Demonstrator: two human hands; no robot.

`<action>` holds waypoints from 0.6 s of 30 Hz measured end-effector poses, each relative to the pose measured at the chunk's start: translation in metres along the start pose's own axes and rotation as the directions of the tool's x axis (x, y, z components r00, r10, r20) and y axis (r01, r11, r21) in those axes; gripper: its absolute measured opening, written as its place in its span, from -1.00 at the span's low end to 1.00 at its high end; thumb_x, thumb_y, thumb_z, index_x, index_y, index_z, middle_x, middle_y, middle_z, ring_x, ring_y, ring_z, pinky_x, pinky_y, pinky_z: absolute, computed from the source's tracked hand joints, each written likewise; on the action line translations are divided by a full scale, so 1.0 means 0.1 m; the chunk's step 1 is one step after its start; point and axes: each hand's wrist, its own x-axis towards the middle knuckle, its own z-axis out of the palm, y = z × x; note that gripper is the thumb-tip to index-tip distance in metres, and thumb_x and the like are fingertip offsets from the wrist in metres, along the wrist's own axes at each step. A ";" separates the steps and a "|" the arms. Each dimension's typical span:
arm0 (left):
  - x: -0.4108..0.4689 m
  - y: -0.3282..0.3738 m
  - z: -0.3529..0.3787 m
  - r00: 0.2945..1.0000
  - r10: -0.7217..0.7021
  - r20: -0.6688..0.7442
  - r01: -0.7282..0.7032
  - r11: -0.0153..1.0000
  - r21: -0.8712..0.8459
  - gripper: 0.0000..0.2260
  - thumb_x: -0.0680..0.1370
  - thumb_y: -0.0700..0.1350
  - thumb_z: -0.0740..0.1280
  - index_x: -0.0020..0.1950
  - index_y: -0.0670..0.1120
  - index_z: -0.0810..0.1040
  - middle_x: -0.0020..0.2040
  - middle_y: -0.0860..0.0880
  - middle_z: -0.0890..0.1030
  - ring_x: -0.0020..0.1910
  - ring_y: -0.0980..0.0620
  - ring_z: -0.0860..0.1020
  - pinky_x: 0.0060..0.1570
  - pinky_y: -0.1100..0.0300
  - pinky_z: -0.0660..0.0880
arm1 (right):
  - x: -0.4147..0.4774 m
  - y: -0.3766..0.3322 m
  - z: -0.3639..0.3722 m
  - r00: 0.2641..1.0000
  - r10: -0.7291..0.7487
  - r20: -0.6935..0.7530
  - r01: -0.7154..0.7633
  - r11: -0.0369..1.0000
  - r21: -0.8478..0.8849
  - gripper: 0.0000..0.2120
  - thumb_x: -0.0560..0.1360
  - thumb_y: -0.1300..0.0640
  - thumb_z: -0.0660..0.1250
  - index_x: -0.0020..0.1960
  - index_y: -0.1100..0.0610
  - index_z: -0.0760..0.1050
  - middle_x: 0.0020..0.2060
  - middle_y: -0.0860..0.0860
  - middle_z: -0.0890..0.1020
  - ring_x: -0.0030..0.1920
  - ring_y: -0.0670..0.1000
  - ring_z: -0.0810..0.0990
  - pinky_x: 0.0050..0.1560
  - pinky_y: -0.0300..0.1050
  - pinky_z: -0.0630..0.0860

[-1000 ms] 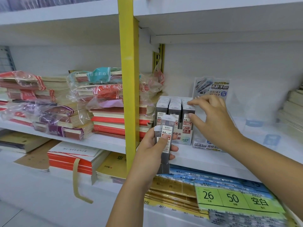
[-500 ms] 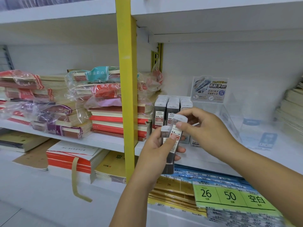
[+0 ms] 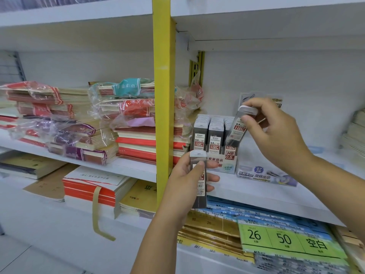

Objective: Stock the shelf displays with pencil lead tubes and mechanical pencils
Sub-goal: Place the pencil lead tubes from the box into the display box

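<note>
Your right hand (image 3: 276, 133) pinches one lead tube (image 3: 238, 127) near its white cap, tilted just above the right row of the display box (image 3: 227, 163). Your left hand (image 3: 183, 184) holds a second tube (image 3: 199, 175) upright, fingers curled round it, just in front of that box.

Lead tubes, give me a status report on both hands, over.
Left hand grips one grey white-capped lead tube upright. Right hand pinches a second tube, tilted, over the white cardboard display box. Nothing blocks it.
</note>
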 end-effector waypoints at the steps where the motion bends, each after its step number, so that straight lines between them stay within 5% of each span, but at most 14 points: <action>1: 0.00 0.00 0.00 1.000 -0.001 0.000 0.001 1.000 -0.001 -0.81 0.69 -0.12 0.18 0.18 0.11 0.54 0.00 0.06 0.73 -0.14 0.06 0.70 -0.20 0.22 0.63 | 0.00 0.01 0.01 1.000 0.013 0.015 -0.013 1.000 -0.002 -0.85 0.56 0.10 0.29 0.13 0.02 0.46 -0.10 -0.12 0.56 -0.16 -0.13 0.50 -0.13 -0.11 0.49; 4: 0.00 0.00 0.00 1.000 0.001 -0.004 -0.001 1.000 0.002 -0.81 0.69 -0.12 0.18 0.18 0.11 0.54 0.00 0.05 0.73 -0.14 0.06 0.70 -0.20 0.22 0.62 | 0.01 0.04 0.06 0.996 0.055 0.068 -0.054 0.998 -0.017 -0.82 0.54 0.09 0.32 0.14 0.03 0.51 -0.07 -0.11 0.54 -0.11 -0.10 0.50 -0.06 -0.10 0.49; 9: -0.01 0.01 -0.01 1.000 -0.003 -0.011 0.003 1.000 -0.009 -0.81 0.69 -0.13 0.19 0.16 0.10 0.55 0.00 0.04 0.73 -0.15 0.05 0.70 -0.20 0.21 0.63 | 0.01 0.06 0.18 0.991 0.073 0.116 -0.055 0.988 -0.147 -0.74 0.53 0.05 0.33 0.21 0.02 0.54 -0.09 -0.11 0.44 -0.20 -0.16 0.43 -0.21 -0.38 0.29; 18: -0.03 0.04 -0.01 1.000 -0.001 0.009 0.001 0.999 -0.055 -0.75 0.67 -0.10 0.25 0.06 0.24 0.64 0.03 -0.01 0.73 0.00 -0.01 0.71 -0.09 0.18 0.65 | -0.14 0.16 0.29 0.983 0.165 0.083 -0.133 0.944 -0.303 -0.60 0.55 -0.01 0.31 0.38 -0.02 0.46 0.04 -0.01 0.39 -0.08 -0.07 0.36 -0.18 -0.14 0.37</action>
